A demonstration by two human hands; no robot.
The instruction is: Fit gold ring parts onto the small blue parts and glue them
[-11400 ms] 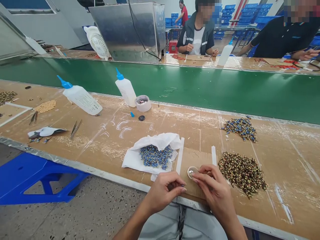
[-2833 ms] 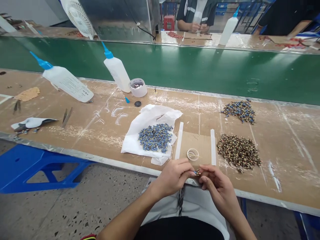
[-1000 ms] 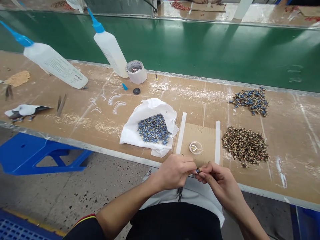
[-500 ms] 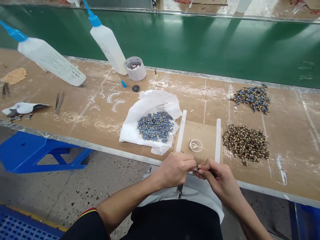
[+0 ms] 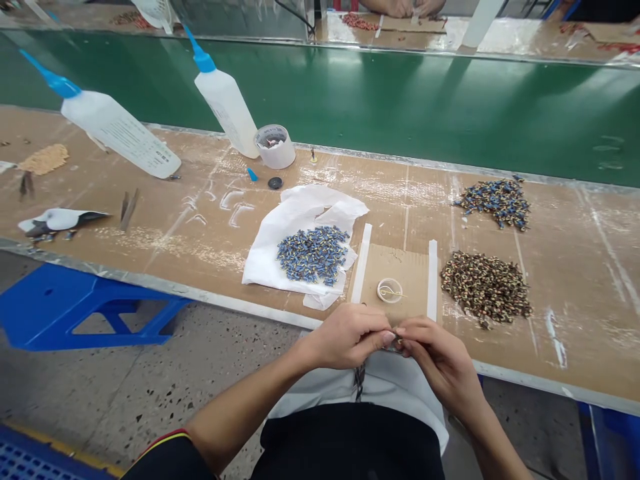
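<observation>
My left hand [image 5: 350, 335] and my right hand [image 5: 434, 357] meet at the near edge of the bench, fingertips pinched together on a tiny part [image 5: 397, 343] that is mostly hidden. Just beyond them a small clear round dish [image 5: 389, 290] sits on a cardboard pad [image 5: 397, 270] between two white strips. A white cloth [image 5: 295, 227] to the left carries a heap of small blue parts [image 5: 313, 254]. To the right lie a brown-and-yellow pile [image 5: 485, 287] and, farther back, a blue mixed pile [image 5: 493, 201].
Two squeeze bottles with blue nozzles [image 5: 117, 130] [image 5: 226, 101] and a small white cup [image 5: 275, 146] stand at the back left. A green conveyor belt [image 5: 400, 100] runs behind the bench. A blue stool [image 5: 75, 310] stands on the floor at left. Another person's hands [image 5: 410, 7] work across the belt.
My hands have stayed together at the bench edge, fingers closing tighter over the small part. The view has shifted slightly upward.
</observation>
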